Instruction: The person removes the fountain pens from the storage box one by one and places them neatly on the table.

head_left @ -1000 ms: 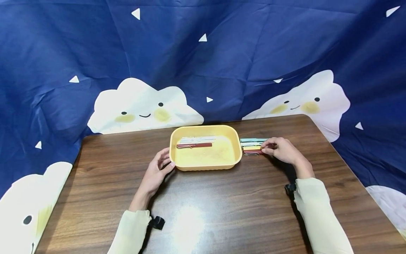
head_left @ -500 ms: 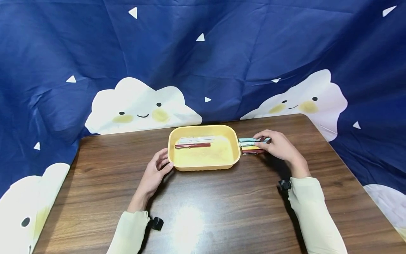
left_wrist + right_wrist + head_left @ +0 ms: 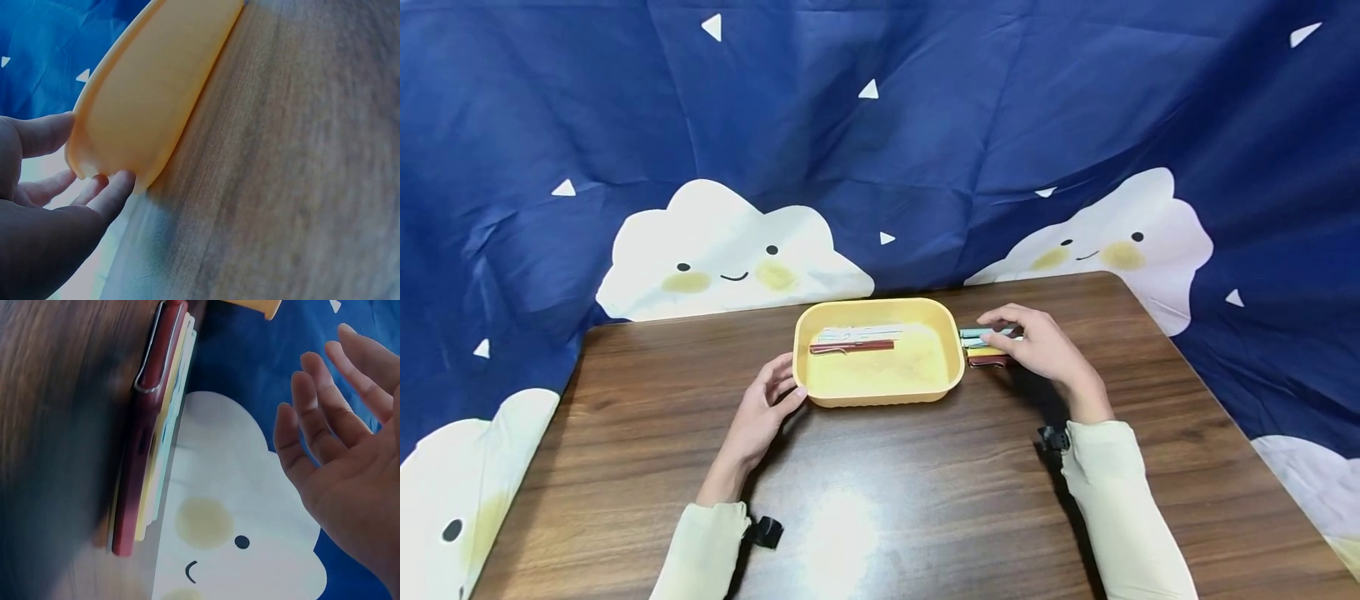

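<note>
A yellow plastic tray (image 3: 880, 398) rests on the table, with a dark red capped pen (image 3: 861, 346) and pale pens (image 3: 872, 330) lying inside along its far half. My left hand (image 3: 760, 412) holds the tray's near left corner, thumb on one side and fingers on the other; the left wrist view shows the fingertips (image 3: 122, 181) against the tray's outer wall. Beside the tray's right end lies a row of capped pens in teal, light blue, yellow and dark red (image 3: 988, 362). Over this row hovers my right hand (image 3: 1037, 342), fingers extended and holding nothing in the right wrist view.
Brown wood-grain table (image 3: 910, 500) runs under both hands, its back edge just behind the tray. A dark blue cloth (image 3: 820, 100) with smiling white clouds hangs behind. Black wrist cameras (image 3: 767, 532) sit at both sleeves. Glare marks the table's near middle.
My right hand has shifted left and slightly away from me, from the yellow and dark red pens to above the teal ones. My left hand stays at the tray's corner.
</note>
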A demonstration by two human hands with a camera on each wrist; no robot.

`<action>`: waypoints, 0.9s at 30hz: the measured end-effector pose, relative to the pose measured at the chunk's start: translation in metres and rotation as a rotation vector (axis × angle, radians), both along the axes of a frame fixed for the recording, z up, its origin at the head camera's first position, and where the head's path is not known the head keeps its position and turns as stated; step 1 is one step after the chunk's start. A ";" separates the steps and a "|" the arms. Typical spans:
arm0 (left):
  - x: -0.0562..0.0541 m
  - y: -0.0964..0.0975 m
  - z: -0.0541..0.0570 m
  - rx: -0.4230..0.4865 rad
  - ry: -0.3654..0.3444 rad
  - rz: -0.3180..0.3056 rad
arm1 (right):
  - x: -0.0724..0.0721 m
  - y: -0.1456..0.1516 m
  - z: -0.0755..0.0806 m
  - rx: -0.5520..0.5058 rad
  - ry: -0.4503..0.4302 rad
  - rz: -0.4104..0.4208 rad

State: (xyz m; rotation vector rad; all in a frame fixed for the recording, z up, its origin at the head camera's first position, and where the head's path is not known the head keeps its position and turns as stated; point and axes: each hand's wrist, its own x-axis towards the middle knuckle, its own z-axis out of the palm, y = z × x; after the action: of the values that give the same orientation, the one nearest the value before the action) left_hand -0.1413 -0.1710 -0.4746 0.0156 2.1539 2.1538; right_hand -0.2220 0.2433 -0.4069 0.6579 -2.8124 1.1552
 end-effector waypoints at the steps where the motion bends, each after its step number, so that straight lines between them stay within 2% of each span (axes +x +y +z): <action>1: 0.000 0.000 0.000 0.002 0.003 0.000 | 0.000 -0.001 0.000 -0.004 0.007 0.001; 6: 0.000 0.000 0.000 0.003 0.021 -0.008 | 0.002 -0.009 0.002 -0.027 0.043 0.007; 14: 0.001 0.001 -0.001 0.006 0.008 -0.001 | 0.006 -0.027 0.000 -0.087 0.010 0.037; 18: 0.001 0.001 -0.002 0.005 0.008 -0.004 | 0.006 -0.035 -0.002 -0.120 0.027 0.058; 27: 0.001 -0.001 -0.003 0.002 0.018 -0.001 | 0.004 -0.054 -0.002 -0.116 0.053 0.121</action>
State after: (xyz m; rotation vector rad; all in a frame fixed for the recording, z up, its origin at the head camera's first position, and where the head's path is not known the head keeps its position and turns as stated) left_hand -0.1404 -0.1718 -0.4775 0.0365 2.1604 2.1641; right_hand -0.2178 0.1891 -0.4085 0.8460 -2.6706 1.2879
